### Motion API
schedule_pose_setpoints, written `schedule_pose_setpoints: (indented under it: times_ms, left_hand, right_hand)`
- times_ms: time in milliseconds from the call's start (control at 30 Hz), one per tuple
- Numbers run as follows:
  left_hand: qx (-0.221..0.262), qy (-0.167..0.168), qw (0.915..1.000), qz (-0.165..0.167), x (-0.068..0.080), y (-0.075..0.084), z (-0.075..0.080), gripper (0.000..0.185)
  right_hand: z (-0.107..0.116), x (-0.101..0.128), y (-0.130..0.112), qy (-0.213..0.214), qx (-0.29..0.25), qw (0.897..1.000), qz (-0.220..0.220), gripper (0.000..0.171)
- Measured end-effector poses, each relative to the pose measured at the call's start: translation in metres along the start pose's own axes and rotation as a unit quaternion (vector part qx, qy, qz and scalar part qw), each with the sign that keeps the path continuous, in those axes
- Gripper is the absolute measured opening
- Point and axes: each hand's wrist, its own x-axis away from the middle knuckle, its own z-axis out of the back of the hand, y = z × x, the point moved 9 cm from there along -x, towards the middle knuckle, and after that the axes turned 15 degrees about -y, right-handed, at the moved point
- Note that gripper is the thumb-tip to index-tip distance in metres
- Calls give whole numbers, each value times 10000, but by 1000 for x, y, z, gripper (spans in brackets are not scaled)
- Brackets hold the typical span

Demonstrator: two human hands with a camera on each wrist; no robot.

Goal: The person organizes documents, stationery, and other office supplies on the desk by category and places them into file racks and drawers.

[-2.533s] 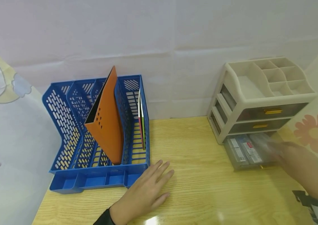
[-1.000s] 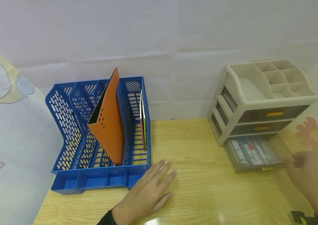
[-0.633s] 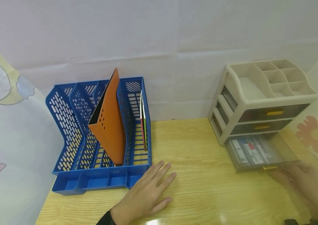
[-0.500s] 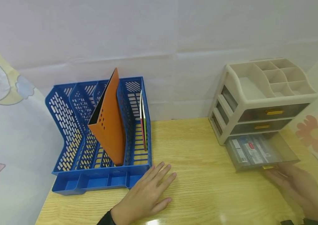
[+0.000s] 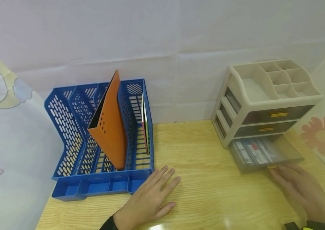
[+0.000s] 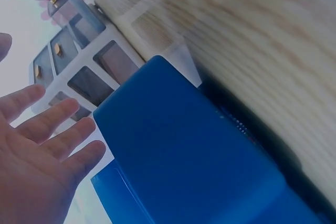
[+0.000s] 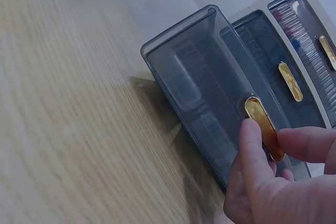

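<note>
Pale cloth hangs behind our wooden tabletop, where a blue file rack holding an orange folder stands at the left and a beige drawer unit at the right. Its bottom drawer is pulled out, with small packets lying inside. Our right hand pinches the drawer's gold handle between thumb and fingertips. Our left hand lies flat, fingers straight, just beside the rack's front tray. We judge the drawer light, thin-walled and smooth, likely to slide easily but to twist if pulled off-centre, so the middle handle is the place to hold. Compared with a second ago, the drawer stands further out and our right hand has moved from its right side to the front; the left hand has not shifted.
</note>
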Motion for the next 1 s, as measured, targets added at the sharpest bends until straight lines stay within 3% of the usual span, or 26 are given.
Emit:
schedule_pose_setpoints:
  times_ms: [33,67,100,233,300,467,700,1000]
  left_hand:
    - [-15,2,10000,8,0,0,0,64]
    - [-22,-2,10000,15,1,0,0,63]
    - [-30,-8,10000,33,1,0,0,63]
    - [-10,-17,9999,98,3,-1,-1,62]
    - [29,-51,9999,151,3,-1,0,62]
    - [202,-94,9994,272,3,-5,1,64]
    - [202,17,9993,312,0,-5,3,71]
    - [389,-143,9984,398,-2,-5,3,66]
  right_hand:
    - [4,0,-5,314,1161,9927,-41,46]
    - [4,-2,-6,285,1283,9913,-34,45]
    - [7,-2,-9,511,2023,9779,-116,50]
    - [10,-10,1,462,1934,9773,-734,54]
    - [11,-15,3,425,1956,9763,-824,55]
    - [10,-31,4,317,2096,9755,-580,59]
    - [12,-51,24,265,1727,9781,-1128,52]
    - [21,-70,34,849,1727,9733,-1252,31]
